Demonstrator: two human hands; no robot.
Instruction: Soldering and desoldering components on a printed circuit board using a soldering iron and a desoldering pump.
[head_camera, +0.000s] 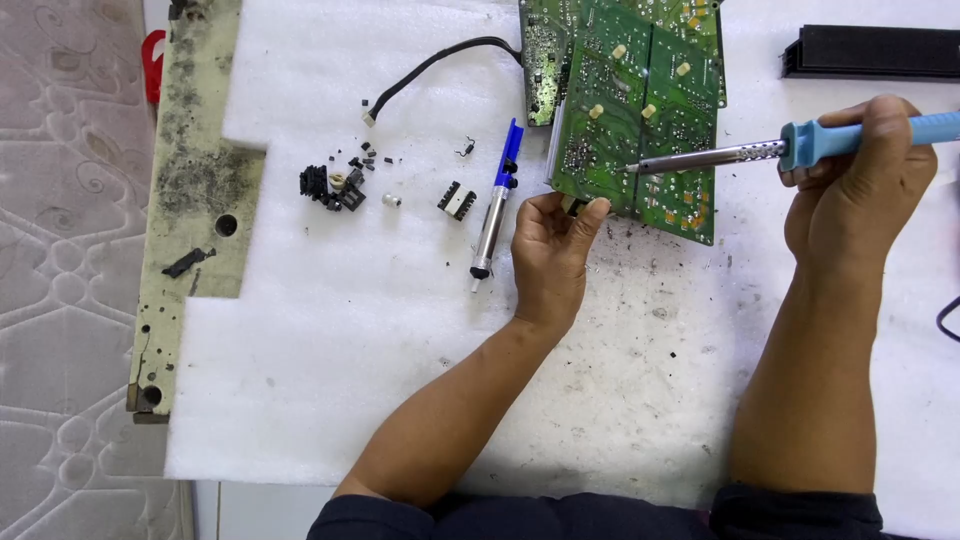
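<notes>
1. Far left, 9 o'clock: worn, stained board (190, 190) w/ holes lies along the edge of the white foam worktop (330, 340).
2. Approx 10 o'clock: small pile of loose black components (333, 186); a black-and-white striped part (456, 200) lies just right of it. A black cable (432, 65) runs from 11 o'clock to the boards.
3. Near centre: desoldering pump (496, 210), blue top and metal barrel, lies on the foam just left of the left hand, tip twd 6 o'clock.
4. Left hand (548, 255): grip closed on the lower-left corner of the green circuit board (640, 130), thumb and fingertips pinching its edge. Board sits at 12 o'clock, its lower part resting on the foam, over a second green board (545, 55).
5. Right hand (860, 190), approx 3 o'clock: grip wrapped fully round the blue handle of the soldering iron (740, 155). Iron points twd 9 o'clock, tip touching the green circuit board's surface.
6. Top right, 1 o'clock: black ribbed bar (870, 52), well apart from the hands.
</notes>
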